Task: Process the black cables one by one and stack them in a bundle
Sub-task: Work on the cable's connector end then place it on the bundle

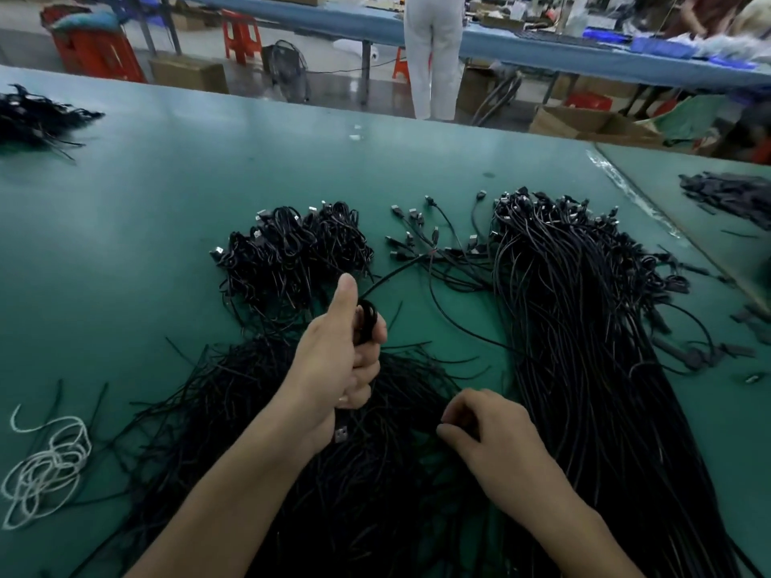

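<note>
My left grip (338, 360) is clamped around a small coil (367, 323) of thin, smooth black cable, thumb pointing up and fingers wrapped over the loops. One strand runs out of the coil's top and away to the right. Below the coil, a flat silvery metal plug (341, 433) pokes out beneath the heel of that grip.

Right of the coil and nearer to me, my right grip (488, 435) sits with fingers curled down into a loose, tangled heap of cables (375, 515); I cannot tell whether it is clamped on a strand.

Just beyond the coil lies a knotty stack of wound cables (292, 252), their pale plug ends sticking up. Further right of the coil, a thick sheaf of long straight cables (584, 327) lies along the tabletop (167, 202), which is smooth, green and slightly glossy. Well left of the coil and nearer to me, a thin white cord (46, 465) lies in loose rounded loops.
</note>
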